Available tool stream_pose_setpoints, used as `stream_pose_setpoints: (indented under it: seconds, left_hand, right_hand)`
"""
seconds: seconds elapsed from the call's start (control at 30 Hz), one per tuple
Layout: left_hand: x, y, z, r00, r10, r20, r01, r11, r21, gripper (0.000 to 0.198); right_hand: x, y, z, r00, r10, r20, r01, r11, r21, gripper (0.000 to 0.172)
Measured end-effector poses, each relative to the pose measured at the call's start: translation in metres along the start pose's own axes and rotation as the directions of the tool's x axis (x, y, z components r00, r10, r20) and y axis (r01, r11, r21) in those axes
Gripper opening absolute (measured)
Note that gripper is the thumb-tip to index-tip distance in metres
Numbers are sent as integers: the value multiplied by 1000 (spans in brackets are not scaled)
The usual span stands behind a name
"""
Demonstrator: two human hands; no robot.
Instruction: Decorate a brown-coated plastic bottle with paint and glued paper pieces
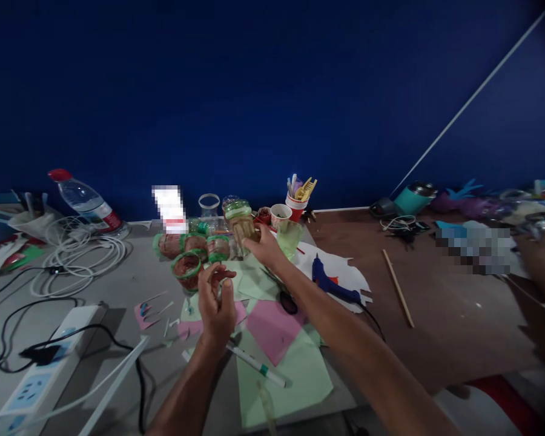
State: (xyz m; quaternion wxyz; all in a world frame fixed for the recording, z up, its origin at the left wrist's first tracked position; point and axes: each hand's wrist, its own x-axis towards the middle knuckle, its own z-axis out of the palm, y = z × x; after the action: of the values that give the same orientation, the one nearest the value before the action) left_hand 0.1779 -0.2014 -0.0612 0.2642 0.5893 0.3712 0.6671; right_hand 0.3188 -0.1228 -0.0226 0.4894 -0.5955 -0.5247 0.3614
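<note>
My right hand [264, 245] reaches forward and closes around a tan, ribbed cup-like container [242, 233]. Behind its top is something green and white. My left hand [218, 300] is raised over the papers, thumb and fingers curved but apart, with nothing visible in it. Just beyond it stands a small brown pot with a green rim [187, 270]. Several similar brown-and-green pots [218, 247] sit behind. Under my hands lie pink paper [275, 330] and light green paper [290, 387], with dark-handled scissors [288, 302] and a white marker [258, 364] on them.
A blue glue gun [331, 281] rests on white paper, its cord running right. A wooden stick [397, 287] lies farther right. Paper cups [295, 206] hold tools at the back. Left are a power strip [49, 363], coiled cables [86, 260] and a plastic bottle [88, 203].
</note>
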Motion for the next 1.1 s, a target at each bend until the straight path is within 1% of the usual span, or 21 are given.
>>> stream_pose_setpoints:
  seconds: [0.1,0.2,0.27,0.33,0.4,0.43,0.5,0.57,0.63,0.7,0.77,0.83,0.87,0.9,0.97,1.03,1.07,1.1]
  left_hand:
    - [2,-1,1,998,-64,-13,63,998,-21,29]
    - [4,-3,2,986,-166,-19,164,981,-100,34]
    - [5,-6,1,957,-288,18,287,943,-166,41]
    - [6,-8,1,913,-402,72,407,884,-228,46]
    - [6,-8,1,885,-448,124,465,844,-268,48]
    - [6,-8,1,885,-443,145,466,843,-268,49]
    - [6,-8,1,896,-409,171,440,869,-227,50]
    - [5,-8,1,909,-382,165,409,895,-178,50]
    - [5,-8,1,918,-369,146,391,906,-163,48]
    - [4,-6,1,934,-336,119,350,927,-131,45]
    - [1,-3,1,961,-247,128,255,966,-49,43]
    - [-3,3,1,974,-105,199,96,994,52,40]
    - [-5,7,2,965,-32,260,9,996,90,39]
    - [-7,10,3,947,37,319,-79,990,120,38]
    - [-10,16,4,900,129,417,-209,966,152,39]
    - [-13,20,6,869,164,466,-266,950,161,40]
    - [-13,21,6,863,173,474,-278,947,159,40]
    - [-14,22,7,861,179,475,-283,946,156,41]
  right_hand:
    - [-13,1,-6,993,26,118,-58,958,282,45]
    - [-28,0,-13,977,20,212,-119,877,465,44]
    - [-39,-3,-17,957,31,288,-188,822,537,42]
    - [-50,-6,-21,933,37,358,-253,775,579,40]
    - [-59,-9,-24,918,35,396,-290,739,608,39]
    - [-62,-9,-24,915,35,402,-299,726,619,39]
    - [-66,-9,-23,919,45,391,-300,722,623,40]
    - [-66,-5,-21,935,66,349,-277,749,602,40]
    - [-60,0,-19,962,103,254,-230,807,544,40]
    - [-52,6,-16,984,136,119,-175,882,438,41]
    - [-43,12,-13,991,131,-4,-124,948,293,45]
    - [-36,16,-11,992,105,-75,-94,985,144,54]
    - [-34,17,-10,991,99,-93,-91,992,84,59]
    - [-33,18,-8,990,98,-102,-94,995,37,64]
    - [-33,19,-7,989,104,-105,-106,994,-13,69]
    - [-35,19,-8,989,111,-99,-115,993,-39,71]
    - [-36,18,-10,991,91,-100,-98,993,-71,70]
    - [-37,16,-12,994,43,-104,-56,991,-121,69]
